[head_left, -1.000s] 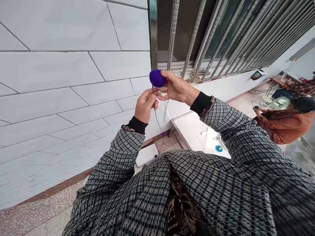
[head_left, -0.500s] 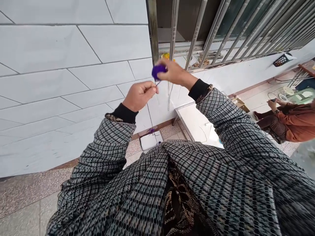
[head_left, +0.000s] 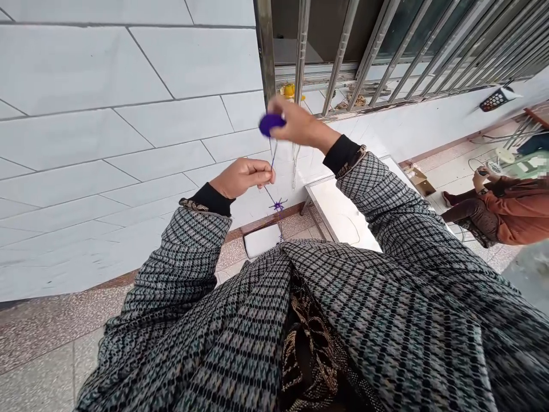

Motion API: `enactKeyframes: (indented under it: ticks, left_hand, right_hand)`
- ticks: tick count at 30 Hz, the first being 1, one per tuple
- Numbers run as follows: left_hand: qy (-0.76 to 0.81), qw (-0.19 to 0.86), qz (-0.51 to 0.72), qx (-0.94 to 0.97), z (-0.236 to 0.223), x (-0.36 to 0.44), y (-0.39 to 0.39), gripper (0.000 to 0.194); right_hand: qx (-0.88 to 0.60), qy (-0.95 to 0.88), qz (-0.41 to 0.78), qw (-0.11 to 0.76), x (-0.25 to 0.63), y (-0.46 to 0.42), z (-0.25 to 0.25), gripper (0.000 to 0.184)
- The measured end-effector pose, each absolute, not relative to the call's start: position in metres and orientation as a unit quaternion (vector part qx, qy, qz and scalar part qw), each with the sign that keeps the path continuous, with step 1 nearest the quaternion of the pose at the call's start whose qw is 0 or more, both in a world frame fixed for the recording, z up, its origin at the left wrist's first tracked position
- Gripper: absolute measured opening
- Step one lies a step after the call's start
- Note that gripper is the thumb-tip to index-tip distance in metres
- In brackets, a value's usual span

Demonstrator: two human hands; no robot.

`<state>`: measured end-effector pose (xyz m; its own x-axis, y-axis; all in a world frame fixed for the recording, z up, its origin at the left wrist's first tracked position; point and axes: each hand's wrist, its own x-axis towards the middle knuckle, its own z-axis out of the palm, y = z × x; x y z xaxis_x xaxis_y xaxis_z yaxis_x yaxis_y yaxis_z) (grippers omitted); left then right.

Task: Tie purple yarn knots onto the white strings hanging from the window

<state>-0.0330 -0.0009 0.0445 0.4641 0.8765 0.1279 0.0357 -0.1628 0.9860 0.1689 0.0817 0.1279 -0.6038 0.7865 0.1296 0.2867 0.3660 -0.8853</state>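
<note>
My right hand (head_left: 294,121) is raised near the window bars, its fingers closed round a purple pompom-like ball of yarn (head_left: 270,124). Below and to the left, my left hand (head_left: 246,176) pinches the purple yarn (head_left: 273,157) that runs down from the ball. Under my left hand the strand goes on to a spiky purple yarn tuft (head_left: 278,205), which hangs in the air with more dark purple bits beneath it. A pale looped cord (head_left: 294,171) hangs from the bars just right of the yarn.
Metal window bars (head_left: 338,57) rise ahead, with a yellow object (head_left: 289,90) on the sill. A white table (head_left: 338,212) stands below, beside a white cushioned stool (head_left: 262,240). At the right sits a person in an orange top (head_left: 523,212), near an open cardboard box (head_left: 420,180).
My left hand has moved down the yarn, widening the gap to the ball. The spiky purple tuft now hangs higher, nearer my left hand. My right hand has shifted slightly left.
</note>
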Motion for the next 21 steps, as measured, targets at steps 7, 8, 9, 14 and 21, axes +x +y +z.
enactKeyframes:
  ticks: [7,8,9,14,21]
  left_hand:
    - [0.348,0.528,0.465,0.62,0.018,-0.038,0.009,0.029]
    - [0.347,0.53,0.459,0.623,0.012,-0.034,0.009,0.031]
    - [0.346,0.533,0.449,0.628,0.007,-0.029,0.008,0.034]
    - [0.318,0.558,0.36,0.676,0.002,-0.023,-0.001,0.044]
    - [0.321,0.583,0.467,0.583,0.0,-0.04,-0.003,0.044]
  right_hand:
    - [-0.134,-0.773,0.609,0.116,0.191,0.049,0.126,0.048]
    - [-0.129,-0.742,0.625,0.203,0.186,0.047,0.128,0.053]
    - [-0.14,-0.708,0.632,0.283,0.18,0.047,0.129,0.057]
    - [-0.373,-0.727,0.426,0.388,0.165,0.064,0.122,0.035]
    - [-0.224,-0.803,0.543,-0.102,0.197,0.048,0.098,0.034]
